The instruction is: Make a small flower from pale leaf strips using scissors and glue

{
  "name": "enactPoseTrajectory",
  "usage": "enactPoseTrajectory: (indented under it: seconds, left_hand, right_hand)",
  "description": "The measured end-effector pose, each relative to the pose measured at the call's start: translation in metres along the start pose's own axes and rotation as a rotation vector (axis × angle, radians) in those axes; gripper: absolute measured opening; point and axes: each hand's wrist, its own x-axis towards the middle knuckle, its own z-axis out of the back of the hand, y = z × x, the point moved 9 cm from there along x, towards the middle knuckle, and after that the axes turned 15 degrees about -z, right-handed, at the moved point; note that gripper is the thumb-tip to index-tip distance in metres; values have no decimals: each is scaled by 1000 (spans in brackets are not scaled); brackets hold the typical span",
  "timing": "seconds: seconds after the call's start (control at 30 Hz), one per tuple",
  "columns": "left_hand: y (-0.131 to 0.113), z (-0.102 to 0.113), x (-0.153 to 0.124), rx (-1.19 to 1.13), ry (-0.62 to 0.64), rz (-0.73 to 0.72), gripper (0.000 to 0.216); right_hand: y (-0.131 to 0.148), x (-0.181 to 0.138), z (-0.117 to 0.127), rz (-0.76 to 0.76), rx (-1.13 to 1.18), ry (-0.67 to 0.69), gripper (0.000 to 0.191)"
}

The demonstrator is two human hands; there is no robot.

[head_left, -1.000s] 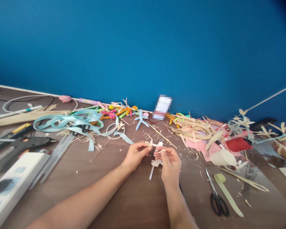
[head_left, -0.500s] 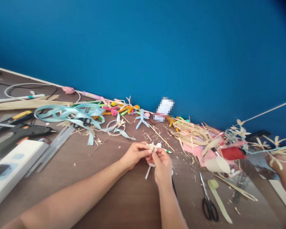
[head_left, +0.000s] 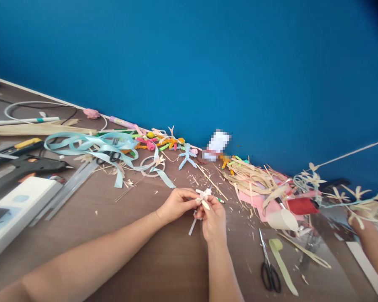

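Note:
Above the table, a small cream flower [head_left: 203, 199] of narrow pale petals sits between my two hands. My left hand [head_left: 179, 205] pinches its left side with thumb and forefinger. On its right side my right hand [head_left: 214, 218] has thumb and fingers closed on the petals. A translucent stick [head_left: 192, 227] pokes out below my fingers, and a white piece [head_left: 208, 191] shows just behind them; what these belong to is mostly hidden by my right hand. Pale scraps lie scattered beyond my hands.
Black-handled scissors [head_left: 270, 268] and a pale green ribbon [head_left: 283, 264] lie right. A glue gun [head_left: 25, 170], white power strip [head_left: 22, 214] and blue ribbon [head_left: 91, 144] are left. Pale strips [head_left: 252, 174] heap by the blue wall. Another person's hand [head_left: 367, 228] is far right.
The flower has turned in my fingers, so a long petal now points down and right. My hands stay close together. The other person's hand at the right has shifted slightly.

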Motion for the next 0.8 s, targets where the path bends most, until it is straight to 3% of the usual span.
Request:
enactPoseTrajectory:
  seconds: [0.27, 0.57, 0.8]
  left_hand:
    - [-10, 6, 4, 165, 10, -127, 13]
    - [-12, 4, 2, 208, 18, -116, 15]
    - [-23, 0, 2, 323, 64, -202, 13]
  right_hand:
    - [-1, 0, -3, -37, 17, 47, 17]
    - [2, -4, -2, -26, 35, 28, 23]
    - [-1, -3, -1, -45, 41, 49, 23]
